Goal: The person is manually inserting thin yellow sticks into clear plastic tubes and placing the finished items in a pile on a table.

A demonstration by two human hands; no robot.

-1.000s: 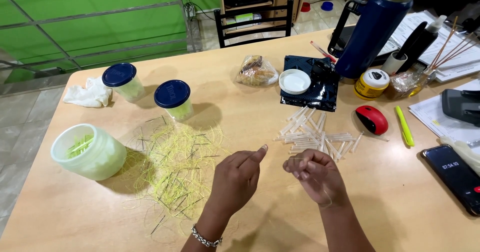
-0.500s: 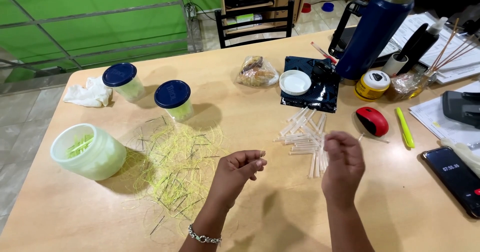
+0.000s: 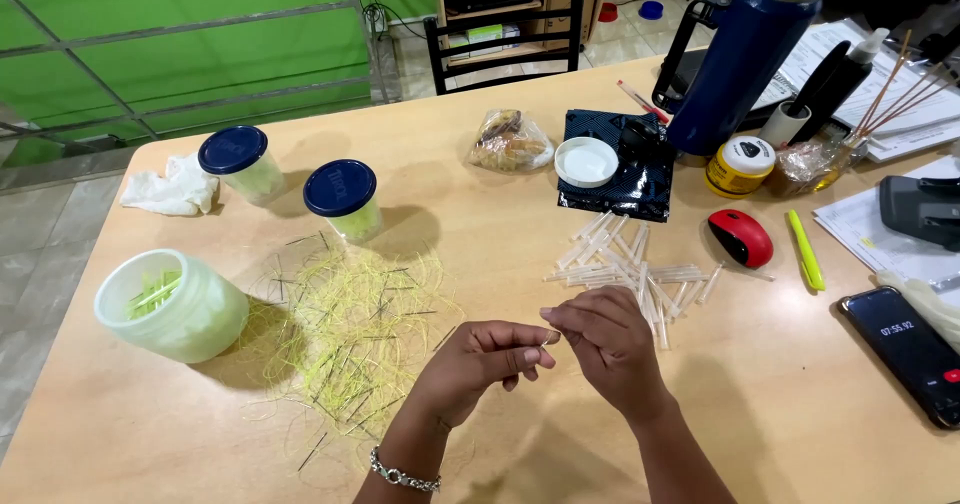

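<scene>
Hands: your left hand (image 3: 490,356) and right hand (image 3: 605,339) meet low over the worktop (image 3: 480,224), fingers pinched nearly closed; what they hold is too small to tell.
Tubes: clear tubes (image 3: 630,269) lie scattered just beyond your right hand.
Handling: likely light, stiff, slippery; pinch one mid-length.
Fibres: yellow fibres (image 3: 350,314) spread left.

One head-worn camera looks steeply down and forward across the wooden surface (image 3: 480,214) from its near edge. It sits close: both hands meet at six o'clock, low in frame. The far edge lies toward twelve o'clock, with a chair (image 3: 505,39) and floor beyond.
</scene>
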